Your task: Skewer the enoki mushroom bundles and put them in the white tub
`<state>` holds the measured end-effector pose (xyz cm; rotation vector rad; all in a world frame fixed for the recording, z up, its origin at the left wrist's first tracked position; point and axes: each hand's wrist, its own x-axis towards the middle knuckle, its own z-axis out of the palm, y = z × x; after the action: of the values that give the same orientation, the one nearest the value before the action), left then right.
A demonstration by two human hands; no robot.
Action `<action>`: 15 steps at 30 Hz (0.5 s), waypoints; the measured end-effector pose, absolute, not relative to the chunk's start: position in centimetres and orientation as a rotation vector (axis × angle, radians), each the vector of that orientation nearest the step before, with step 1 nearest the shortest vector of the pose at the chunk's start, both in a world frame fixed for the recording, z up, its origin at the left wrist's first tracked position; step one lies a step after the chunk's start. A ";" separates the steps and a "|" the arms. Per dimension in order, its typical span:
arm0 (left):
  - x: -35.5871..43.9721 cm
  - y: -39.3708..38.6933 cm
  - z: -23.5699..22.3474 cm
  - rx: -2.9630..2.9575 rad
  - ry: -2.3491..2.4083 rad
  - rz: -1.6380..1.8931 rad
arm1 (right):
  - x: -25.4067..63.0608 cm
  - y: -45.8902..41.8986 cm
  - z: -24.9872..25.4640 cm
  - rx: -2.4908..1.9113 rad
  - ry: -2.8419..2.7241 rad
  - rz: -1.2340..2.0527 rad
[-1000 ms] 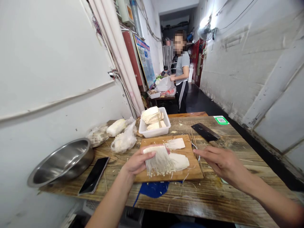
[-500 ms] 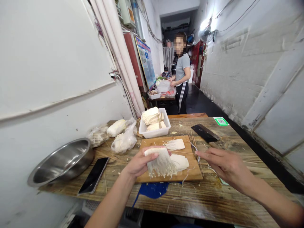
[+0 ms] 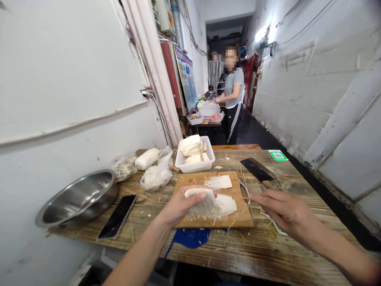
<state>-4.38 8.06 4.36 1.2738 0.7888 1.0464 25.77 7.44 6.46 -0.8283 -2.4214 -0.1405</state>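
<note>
My left hand (image 3: 183, 204) pinches a flat bunch of enoki mushrooms (image 3: 205, 204) above the cutting board (image 3: 193, 178), thumb on top, stems hanging toward me. Between the finger and thumb of my right hand (image 3: 282, 206) is a thin wooden skewer (image 3: 232, 196), pointing left into the edge of that bunch. How deep its tip sits is hidden. Two more enoki portions lie on the board: a smaller one (image 3: 218, 182) at the back and a thicker one (image 3: 228, 205) partly behind the held bunch. Loose skewers (image 3: 242, 174) rest along the board's right edge.
A white tub (image 3: 195, 169) holding skewered enoki stands behind the board. A cleaver (image 3: 257, 169) lies to the right. On the left are bagged mushrooms (image 3: 156, 176), a phone (image 3: 117, 216) and a steel basin (image 3: 77, 198). A co-worker (image 3: 233, 87) stands at a table farther back.
The enoki bunch has tilted in my left hand, its cut edge now facing up more. My right hand has shifted slightly right and down in view. The co-worker has leaned toward their table.
</note>
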 end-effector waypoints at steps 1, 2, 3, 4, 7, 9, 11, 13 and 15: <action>-4.2 8.0 4.4 1.292 0.820 1.049 | 25.7 7.4 6.4 -0.827 -2.421 -0.135; -4.0 7.9 4.4 1.310 0.851 1.052 | 25.6 7.4 6.5 -0.823 -2.423 -0.132; -3.8 7.8 4.5 1.330 0.880 1.058 | 25.5 7.4 6.5 -0.814 -2.425 -0.129; -3.7 7.7 4.6 1.352 0.901 1.059 | 25.3 7.3 6.6 -0.800 -2.430 -0.123; -3.2 7.3 4.9 1.417 0.916 1.056 | 24.8 7.2 6.9 -0.745 -2.474 -0.095; -3.0 7.0 5.3 1.440 0.918 1.054 | 24.5 7.1 7.0 -0.727 -2.498 -0.105; -2.8 6.7 5.6 1.447 0.919 1.048 | 24.4 6.9 6.9 -0.724 -2.493 -0.133; -2.6 6.4 5.8 1.449 0.912 1.039 | 24.4 6.7 6.9 -0.717 -2.479 -0.135; -2.4 6.2 6.0 1.449 0.906 1.035 | 24.5 6.5 7.0 -0.716 -2.482 -0.120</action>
<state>-2.41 6.22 5.98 1.4487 0.9061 1.0350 24.45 6.51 6.95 -0.7163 -2.4822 -0.1200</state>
